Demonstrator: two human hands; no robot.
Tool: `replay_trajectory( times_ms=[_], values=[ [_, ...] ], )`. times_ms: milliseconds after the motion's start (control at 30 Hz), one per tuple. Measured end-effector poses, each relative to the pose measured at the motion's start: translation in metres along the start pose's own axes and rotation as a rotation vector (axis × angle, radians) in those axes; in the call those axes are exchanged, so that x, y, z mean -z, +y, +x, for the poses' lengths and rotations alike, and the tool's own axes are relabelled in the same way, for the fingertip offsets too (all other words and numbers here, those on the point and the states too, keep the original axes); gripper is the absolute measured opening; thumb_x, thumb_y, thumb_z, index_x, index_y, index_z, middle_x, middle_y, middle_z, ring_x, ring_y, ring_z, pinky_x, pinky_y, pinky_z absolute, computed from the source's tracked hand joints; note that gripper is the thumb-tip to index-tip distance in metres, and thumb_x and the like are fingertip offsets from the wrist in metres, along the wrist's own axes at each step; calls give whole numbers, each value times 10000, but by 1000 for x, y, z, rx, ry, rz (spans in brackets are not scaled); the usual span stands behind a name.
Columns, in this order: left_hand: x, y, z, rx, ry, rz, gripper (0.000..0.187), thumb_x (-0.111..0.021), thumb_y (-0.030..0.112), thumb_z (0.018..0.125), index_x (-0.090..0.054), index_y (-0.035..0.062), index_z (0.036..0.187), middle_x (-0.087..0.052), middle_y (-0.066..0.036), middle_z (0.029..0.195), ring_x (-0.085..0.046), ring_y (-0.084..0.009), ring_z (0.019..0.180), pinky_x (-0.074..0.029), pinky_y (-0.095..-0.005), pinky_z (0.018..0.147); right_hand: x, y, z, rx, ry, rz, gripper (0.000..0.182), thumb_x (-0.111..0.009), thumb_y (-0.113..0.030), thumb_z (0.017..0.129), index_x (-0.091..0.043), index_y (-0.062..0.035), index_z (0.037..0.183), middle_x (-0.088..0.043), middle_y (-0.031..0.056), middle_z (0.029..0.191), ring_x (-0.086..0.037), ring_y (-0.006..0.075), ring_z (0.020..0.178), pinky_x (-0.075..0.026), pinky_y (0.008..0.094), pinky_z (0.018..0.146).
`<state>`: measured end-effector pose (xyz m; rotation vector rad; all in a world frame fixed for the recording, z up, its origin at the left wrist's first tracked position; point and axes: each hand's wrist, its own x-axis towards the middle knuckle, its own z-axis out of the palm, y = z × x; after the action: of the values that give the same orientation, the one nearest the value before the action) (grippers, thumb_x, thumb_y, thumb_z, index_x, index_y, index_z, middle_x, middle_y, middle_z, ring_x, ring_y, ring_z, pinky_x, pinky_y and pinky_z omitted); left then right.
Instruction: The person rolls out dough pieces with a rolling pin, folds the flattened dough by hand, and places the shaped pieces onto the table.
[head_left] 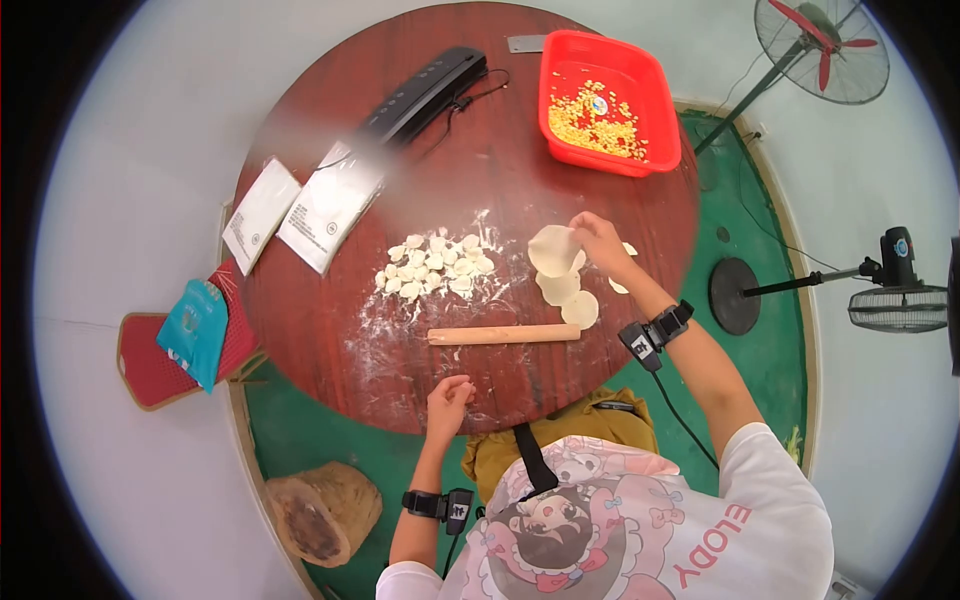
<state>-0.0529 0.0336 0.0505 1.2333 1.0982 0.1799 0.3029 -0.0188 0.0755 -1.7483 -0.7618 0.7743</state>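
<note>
My right hand [600, 244] pinches the edge of a thin round dough wrapper [553, 248] at the right part of the table. Under and beside it lie more flat wrappers [579, 309], partly overlapping. My left hand [452, 398] is over the table's near edge with its fingers curled, and nothing shows in them. Between the hands a wooden rolling pin [500, 335] lies crosswise, touching or close to the lowest wrapper. Beyond the pin, left of the wrappers, several small flattened dough pieces [435, 265] sit in a cluster on scattered flour.
A red plastic basin [660, 130] with yellow kernels stands at the table's far right. A long black device [430, 90] with a cord and two white packets [330, 215] lie far left. Beyond the round table [500, 180] are two fans [898, 305], a chair [140, 350] and a log stool [325, 510].
</note>
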Motion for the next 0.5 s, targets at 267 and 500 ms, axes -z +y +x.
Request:
replay_trajectory(
  times_ms=[267,500],
  values=[
    [-33,77,18,17,-241,-375,365,-451,295,946,-525,14,1167,-604,-80,1078,-590,-164,940,-473,-287,794,-33,-53,-29,-340,-536,525,95,-539,-97,848,-538,-48,930,-582,22,850,-589,106,774,-503,262,694],
    [-48,92,31,149,-535,-763,412,-432,334,952,-504,-22,1147,-568,-106,1104,-558,-167,1005,-459,-321,860,-37,-79,-53,-327,-682,314,144,-578,-145,857,-546,-57,967,-585,-4,840,-571,76,746,-486,231,613]
  ],
)
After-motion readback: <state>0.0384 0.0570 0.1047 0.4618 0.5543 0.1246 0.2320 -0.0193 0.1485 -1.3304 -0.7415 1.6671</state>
